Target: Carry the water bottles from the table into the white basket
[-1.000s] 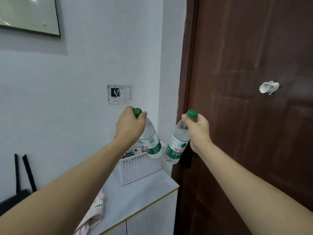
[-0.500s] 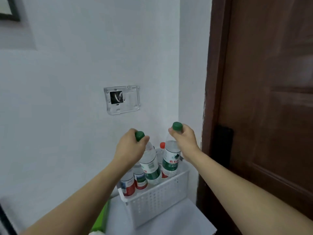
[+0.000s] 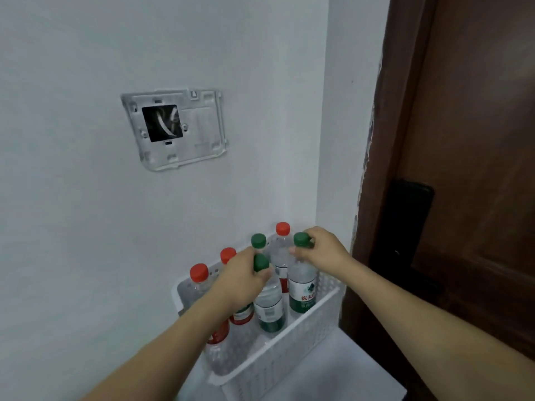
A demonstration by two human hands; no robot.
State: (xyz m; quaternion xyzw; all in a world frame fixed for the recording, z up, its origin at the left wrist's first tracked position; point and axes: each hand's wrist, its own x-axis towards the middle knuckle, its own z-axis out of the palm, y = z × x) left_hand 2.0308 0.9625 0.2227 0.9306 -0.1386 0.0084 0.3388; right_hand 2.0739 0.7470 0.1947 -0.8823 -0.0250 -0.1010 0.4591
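White plastic with little holes makes the basket (image 3: 289,351). The left hand (image 3: 241,280) pinches one green-capped bottle (image 3: 267,302) by its neck, and the right hand (image 3: 322,250) pinches another (image 3: 302,287); both bottles are inside the basket. The bottles are clear, smooth and round. The basket is crowded, so a bottle let go crooked could knock its neighbours over.

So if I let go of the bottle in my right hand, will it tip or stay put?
Probably stays: the bottle stands upright inside the basket, hemmed by neighbours. It looks full, so likely heavy. The right hand grips only its cap.
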